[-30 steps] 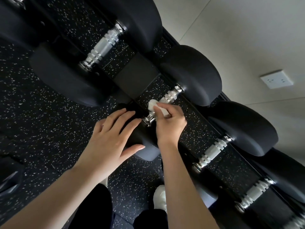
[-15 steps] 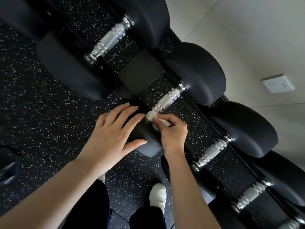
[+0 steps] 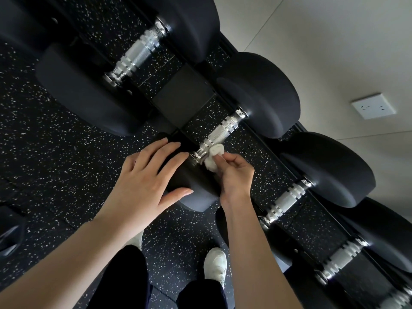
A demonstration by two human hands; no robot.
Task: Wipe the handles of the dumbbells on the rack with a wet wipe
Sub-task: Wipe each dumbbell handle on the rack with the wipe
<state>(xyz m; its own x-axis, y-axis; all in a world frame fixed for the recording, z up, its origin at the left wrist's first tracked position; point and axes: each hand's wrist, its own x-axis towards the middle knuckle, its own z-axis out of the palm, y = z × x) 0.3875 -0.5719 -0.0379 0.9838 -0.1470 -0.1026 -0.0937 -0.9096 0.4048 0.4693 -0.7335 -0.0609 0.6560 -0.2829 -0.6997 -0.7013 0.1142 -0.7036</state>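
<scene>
Several black dumbbells with knurled chrome handles lie side by side on a dark rack point(image 3: 182, 101). My right hand point(image 3: 234, 175) pinches a crumpled white wet wipe point(image 3: 213, 157) against the near end of the middle dumbbell's handle point(image 3: 219, 134). My left hand point(image 3: 145, 177) lies flat, fingers spread, on that dumbbell's near black head point(image 3: 196, 195). A larger dumbbell's handle point(image 3: 136, 54) shows at upper left, and a smaller one's handle point(image 3: 287, 200) to the right.
Black speckled rubber flooring point(image 3: 44, 141) spreads to the left and below. A pale wall with a white socket plate point(image 3: 373, 105) rises behind the rack. My white shoe point(image 3: 215, 264) stands on the floor below the rack. Another handle point(image 3: 341, 257) sits at lower right.
My right hand slid the wipe down the handle to its near end and now bunches it beside the collar. My left hand stayed on the near head. The camera shifted slightly.
</scene>
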